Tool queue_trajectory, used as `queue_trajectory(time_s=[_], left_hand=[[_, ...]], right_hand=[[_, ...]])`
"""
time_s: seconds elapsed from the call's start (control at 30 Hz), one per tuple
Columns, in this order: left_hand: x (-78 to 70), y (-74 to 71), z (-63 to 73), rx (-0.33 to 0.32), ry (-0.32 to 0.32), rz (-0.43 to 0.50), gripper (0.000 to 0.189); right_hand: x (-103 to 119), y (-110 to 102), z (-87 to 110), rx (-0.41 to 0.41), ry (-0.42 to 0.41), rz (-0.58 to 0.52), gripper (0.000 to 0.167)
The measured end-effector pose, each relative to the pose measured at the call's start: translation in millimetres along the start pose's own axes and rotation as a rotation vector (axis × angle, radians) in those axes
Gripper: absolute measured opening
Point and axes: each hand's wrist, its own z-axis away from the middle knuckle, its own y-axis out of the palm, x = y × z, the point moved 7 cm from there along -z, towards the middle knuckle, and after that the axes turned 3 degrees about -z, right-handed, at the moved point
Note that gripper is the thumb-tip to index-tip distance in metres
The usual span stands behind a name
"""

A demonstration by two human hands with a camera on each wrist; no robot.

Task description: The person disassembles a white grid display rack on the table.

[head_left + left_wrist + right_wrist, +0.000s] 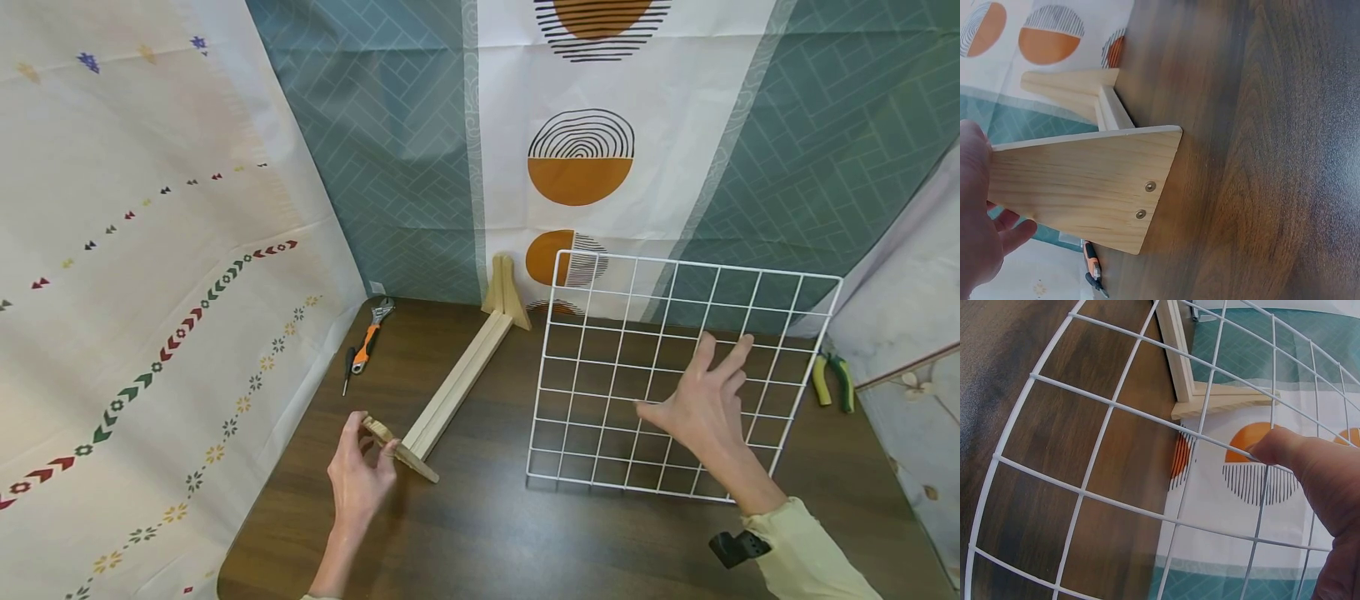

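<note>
My left hand [362, 475] holds the near end panel [1085, 181] of a wooden stand by its narrow top, thumb on one side and fingers on the other. Two screw heads [1145, 200] show low on that panel. From it a long wooden crossbar [461, 379] runs back to a matching end panel [504, 292] near the curtain. My right hand [708, 404] holds a white wire grid panel [658, 335] raised at a tilt, fingers spread over the wires. In the right wrist view my thumb [1282, 447] presses at a wire; the other fingertips are hidden there.
An orange-handled adjustable wrench [367, 342] and a small dark screwdriver [348, 367] lie at the back left of the brown table [480, 533]. Green-handled pliers [843, 383] lie at the right, beyond the grid's edge. Patterned curtains [375, 167] hang behind and beside the table.
</note>
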Motion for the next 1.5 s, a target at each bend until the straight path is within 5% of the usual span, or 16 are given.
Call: queue_trajectory(time_s=[1.5], left_hand=[[-9.4, 10.2, 6.3, -0.066, -0.030, -0.055, 0.065]], right_hand=[[3, 10, 1.7, 0.062, 0.020, 0.007, 0.142]])
